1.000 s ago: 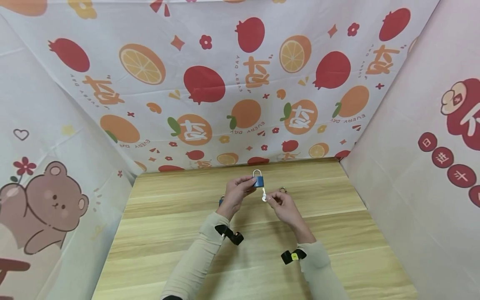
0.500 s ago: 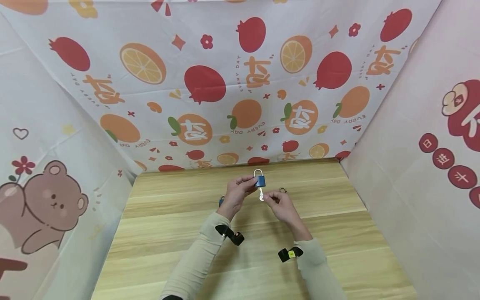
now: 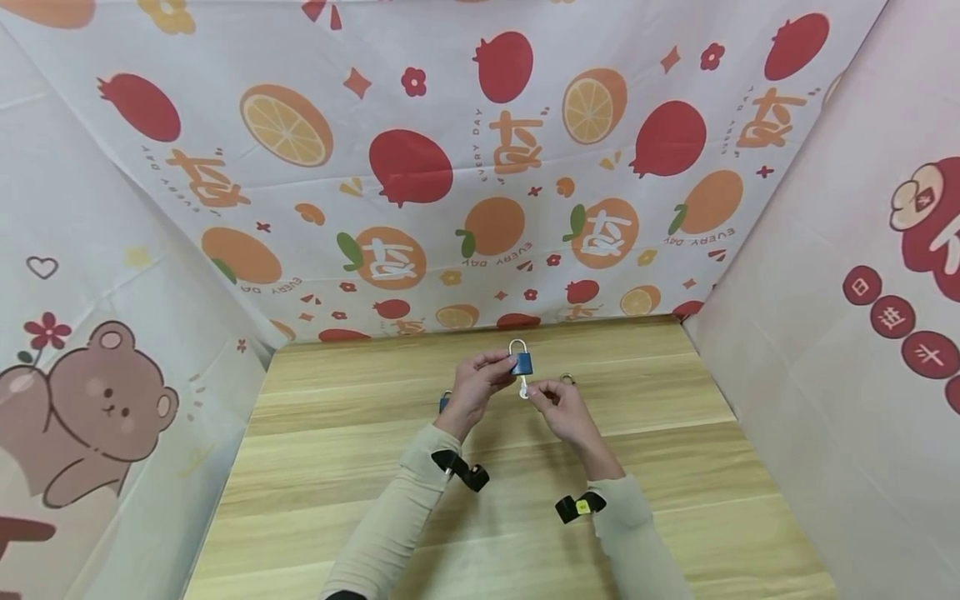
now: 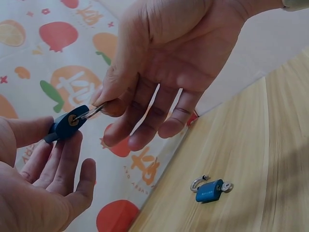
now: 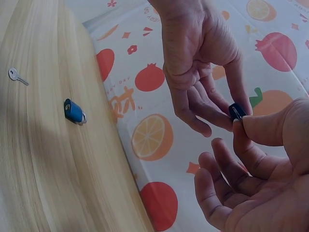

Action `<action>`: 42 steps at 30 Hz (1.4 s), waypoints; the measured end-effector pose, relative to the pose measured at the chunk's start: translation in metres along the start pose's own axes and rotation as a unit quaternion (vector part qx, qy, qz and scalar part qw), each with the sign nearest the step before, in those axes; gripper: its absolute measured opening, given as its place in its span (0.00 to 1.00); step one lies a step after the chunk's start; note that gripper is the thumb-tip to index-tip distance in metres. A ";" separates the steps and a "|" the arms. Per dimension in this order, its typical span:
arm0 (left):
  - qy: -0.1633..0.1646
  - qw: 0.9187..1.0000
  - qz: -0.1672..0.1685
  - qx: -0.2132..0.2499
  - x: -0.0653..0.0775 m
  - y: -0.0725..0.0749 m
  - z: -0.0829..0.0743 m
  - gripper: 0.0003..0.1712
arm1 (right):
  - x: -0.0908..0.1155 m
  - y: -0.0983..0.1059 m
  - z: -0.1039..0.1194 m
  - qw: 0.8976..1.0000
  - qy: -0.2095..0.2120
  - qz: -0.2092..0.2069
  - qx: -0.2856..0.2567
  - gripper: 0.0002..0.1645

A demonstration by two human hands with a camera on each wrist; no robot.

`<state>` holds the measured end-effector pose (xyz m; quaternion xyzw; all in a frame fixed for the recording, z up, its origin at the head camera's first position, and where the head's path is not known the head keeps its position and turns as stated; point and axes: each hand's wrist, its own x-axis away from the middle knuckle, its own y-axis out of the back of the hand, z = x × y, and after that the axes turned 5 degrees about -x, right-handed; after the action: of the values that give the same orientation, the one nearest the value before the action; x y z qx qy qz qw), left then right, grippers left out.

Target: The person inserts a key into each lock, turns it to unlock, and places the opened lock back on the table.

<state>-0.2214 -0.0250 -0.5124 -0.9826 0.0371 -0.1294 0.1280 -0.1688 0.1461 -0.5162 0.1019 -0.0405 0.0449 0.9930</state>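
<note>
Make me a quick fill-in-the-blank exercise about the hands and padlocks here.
The left hand holds a padlock coloured ____.
At its keyhole, the right hand holds a ____.
In the left wrist view, the resting padlock on the table has its shackle ____.

Missing words: blue; key; open.

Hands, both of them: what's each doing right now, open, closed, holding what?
Left hand: closed, holding a blue padlock.
Right hand: closed, pinching a key.

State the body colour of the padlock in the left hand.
Blue; the padlock shows its colour best in the head view.
</note>
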 end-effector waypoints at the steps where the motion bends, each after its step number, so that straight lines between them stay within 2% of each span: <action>1: 0.000 1.000 0.000 0.000 0.000 0.000 0.000 0.08 | 0.000 0.000 0.000 1.000 0.000 -0.001 -0.001 0.14; 6: -0.001 1.000 -0.002 0.003 0.001 0.000 -0.001 0.09 | -0.001 -0.004 0.001 1.000 0.008 -0.010 -0.002 0.15; 14: 0.000 1.000 -0.006 0.001 0.001 0.000 -0.003 0.16 | -0.001 -0.009 0.005 0.999 0.010 -0.037 -0.016 0.15; 21: -0.003 1.000 -0.006 0.000 0.002 0.000 -0.004 0.14 | -0.002 -0.013 0.008 0.998 -0.006 -0.058 -0.025 0.15; 32: -0.025 0.999 0.018 -0.009 0.006 -0.005 -0.002 0.11 | -0.005 -0.018 0.009 0.994 0.026 -0.106 -0.015 0.14; 42: -0.023 0.999 0.018 -0.026 0.010 -0.006 -0.004 0.11 | -0.005 -0.020 0.008 0.993 0.020 -0.113 -0.023 0.13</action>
<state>-0.2124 -0.0211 -0.5051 -0.9875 0.0555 -0.1030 0.1057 -0.1728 0.1246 -0.5124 0.0824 -0.0096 -0.0667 0.9943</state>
